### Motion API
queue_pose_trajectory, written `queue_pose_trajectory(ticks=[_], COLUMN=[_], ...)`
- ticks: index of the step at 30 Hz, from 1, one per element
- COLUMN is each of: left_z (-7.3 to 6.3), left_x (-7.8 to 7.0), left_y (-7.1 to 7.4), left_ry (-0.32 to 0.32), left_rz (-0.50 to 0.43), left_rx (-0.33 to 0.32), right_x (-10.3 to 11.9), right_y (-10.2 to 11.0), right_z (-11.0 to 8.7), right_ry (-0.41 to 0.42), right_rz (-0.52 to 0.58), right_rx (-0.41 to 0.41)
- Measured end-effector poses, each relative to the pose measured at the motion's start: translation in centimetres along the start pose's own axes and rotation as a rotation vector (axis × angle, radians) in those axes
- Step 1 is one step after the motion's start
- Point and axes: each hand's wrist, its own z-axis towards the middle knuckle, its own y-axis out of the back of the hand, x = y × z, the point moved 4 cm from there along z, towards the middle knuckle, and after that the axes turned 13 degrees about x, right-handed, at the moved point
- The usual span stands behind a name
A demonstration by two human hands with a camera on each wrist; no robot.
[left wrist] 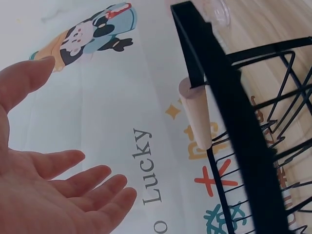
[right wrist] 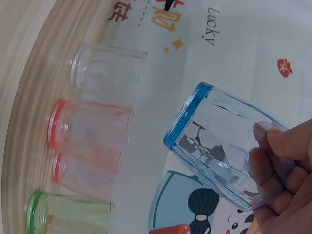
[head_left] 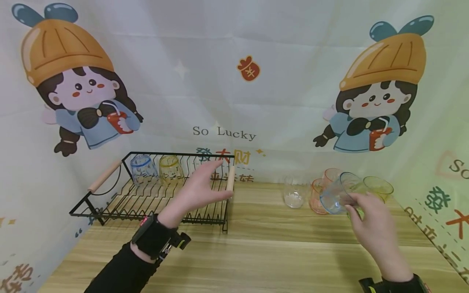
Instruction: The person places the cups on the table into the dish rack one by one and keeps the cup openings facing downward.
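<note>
A blue-tinted drinking glass point(head_left: 338, 197) is tilted in the air at the right, and my right hand point(head_left: 377, 228) pinches it near the rim between thumb and fingers. In the right wrist view the thick blue base of this glass points away from the fingers. My left hand point(head_left: 201, 185) hovers at the right end of the black wire dish rack point(head_left: 146, 213), thumb and fingers spread and holding nothing. Inside the rack, toward the back left, stand another blue glass point(head_left: 143, 171) and a yellow glass point(head_left: 171, 170), both apparently upside down.
On the wooden table point(head_left: 278, 260) at the right are a clear glass point(head_left: 294, 193), two red glasses point(right wrist: 90, 129), a green glass point(right wrist: 73, 214) partly hidden by my hand, and a yellow-rimmed glass point(head_left: 382, 185). The rack has wooden handles point(left wrist: 196, 114). A printed cloth point(head_left: 286, 81) hangs behind.
</note>
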Motion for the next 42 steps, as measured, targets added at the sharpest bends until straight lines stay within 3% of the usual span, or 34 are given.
queue_pose_trajectory(ticks=[12,25,35,42], left_z=[-0.1,-0.2,-0.5,-0.5], left_x=[-0.4,-0.9,-1.5,-1.9], left_y=[-1.1,-2.1,-2.8,-3.1], left_ry=[-0.005,-0.05,-0.083,-0.129], left_rz=[-0.005,-0.015,-0.077,-0.075], left_rx=[-0.011,-0.102,-0.093,-0.131], right_x=[2.1,3.6,5.2,6.1], right_y=[-1.2,-2.2,-2.7,-2.8], right_z=[0.7,1.2,1.5,1.7], right_ry=[0.053,0.086,0.149,0.178], right_rz=[0.034,0.108,0.153,0.217], right_rx=[0.005,-0.034,-0.024,-0.035])
